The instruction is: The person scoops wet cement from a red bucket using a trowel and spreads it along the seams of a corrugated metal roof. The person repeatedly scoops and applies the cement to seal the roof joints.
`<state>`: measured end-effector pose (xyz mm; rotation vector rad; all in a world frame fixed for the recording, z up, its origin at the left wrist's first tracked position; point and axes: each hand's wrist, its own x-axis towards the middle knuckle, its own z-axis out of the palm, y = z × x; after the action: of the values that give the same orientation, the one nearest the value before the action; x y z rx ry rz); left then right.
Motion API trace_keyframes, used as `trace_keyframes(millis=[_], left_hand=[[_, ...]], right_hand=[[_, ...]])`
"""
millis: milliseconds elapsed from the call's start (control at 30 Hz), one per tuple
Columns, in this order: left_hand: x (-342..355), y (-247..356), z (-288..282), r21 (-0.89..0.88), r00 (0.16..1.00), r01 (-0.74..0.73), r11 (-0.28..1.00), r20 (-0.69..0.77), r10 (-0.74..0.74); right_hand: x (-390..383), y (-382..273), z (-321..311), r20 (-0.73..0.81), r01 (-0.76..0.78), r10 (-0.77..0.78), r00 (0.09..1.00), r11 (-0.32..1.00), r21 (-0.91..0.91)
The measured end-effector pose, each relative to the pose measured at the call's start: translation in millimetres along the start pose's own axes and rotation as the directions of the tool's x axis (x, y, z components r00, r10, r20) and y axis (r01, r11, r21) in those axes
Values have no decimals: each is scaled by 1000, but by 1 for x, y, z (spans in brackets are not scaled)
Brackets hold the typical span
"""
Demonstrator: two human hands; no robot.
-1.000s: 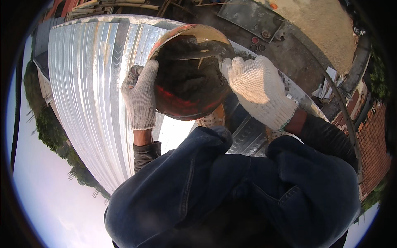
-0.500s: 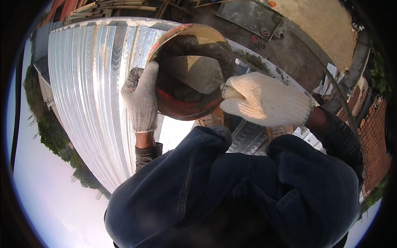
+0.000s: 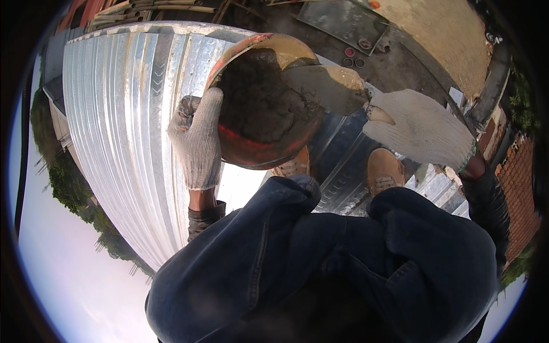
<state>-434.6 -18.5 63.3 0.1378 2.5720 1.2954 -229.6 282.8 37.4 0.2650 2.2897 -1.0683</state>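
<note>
A round red bucket (image 3: 260, 153) tilts in front of my knees, with dark wet mortar (image 3: 257, 97) inside. My gloved left hand (image 3: 197, 134) grips its left rim, thumb over the edge. In my gloved right hand (image 3: 420, 126) is a trowel, its handle mostly hidden by the glove. The grey, mortar-smeared trowel blade (image 3: 331, 87) reaches leftward across the bucket's right rim, its tip over the mortar.
Corrugated metal sheets (image 3: 126, 126) lie to the left and under my tan boots (image 3: 384, 170). Far below are a flat dark sheet (image 3: 343, 23), small round pots (image 3: 350, 57) and a sand heap (image 3: 440, 34). Bamboo poles (image 3: 166, 8) lie at the far left; a brick wall (image 3: 519, 191) stands right.
My right hand has drawn the trowel rightward, from inside the bucket to across its right rim. More mortar and my right boot now show. The left hand keeps its hold.
</note>
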Motion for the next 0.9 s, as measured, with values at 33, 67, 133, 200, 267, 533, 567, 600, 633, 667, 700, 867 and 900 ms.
trace_keyframes(millis=[33,67,133,200,267,533,567,600,633,667,700,867,900], left_hand=[[1,0,4,3,1000,-10,1000,7,10],[2,1,6,9,1000,-20,1000,11,20],[3,1,15,14,999,-24,1000,33,23],[5,3,18,26,999,-18,999,41,17],[4,0,9,44,1000,-21,999,17,20],[6,-3,7,-38,1000,6,999,11,-6],[5,-3,6,-32,1000,12,999,12,-12],[4,-3,4,-29,1000,22,999,15,-21],[4,-2,5,-37,1000,23,999,13,-23],[4,0,7,-44,1000,25,999,10,-24],[3,0,9,-56,999,30,998,14,-29],[8,-10,4,-76,999,31,997,13,-30],[8,-10,4,-77,999,32,997,14,-31]], right_hand=[[0,6,9,4,35,-35,999,999,-15],[2,14,21,10,75,-74,997,997,-29],[6,52,81,-91,156,-148,985,983,92],[8,43,79,-70,161,-153,986,976,145],[14,-18,35,87,109,-121,989,985,138],[8,-30,63,-60,208,-256,965,882,-423],[12,-40,54,29,187,-203,979,825,-533],[11,-42,52,34,179,-188,981,836,-519],[13,-42,50,41,171,-175,984,847,-504],[14,-42,49,49,165,-162,986,857,-489],[11,-30,59,-80,194,-252,964,881,-431],[5,-6,70,-351,170,-192,917,981,-93],[4,0,73,-393,278,-273,878,959,-44]])
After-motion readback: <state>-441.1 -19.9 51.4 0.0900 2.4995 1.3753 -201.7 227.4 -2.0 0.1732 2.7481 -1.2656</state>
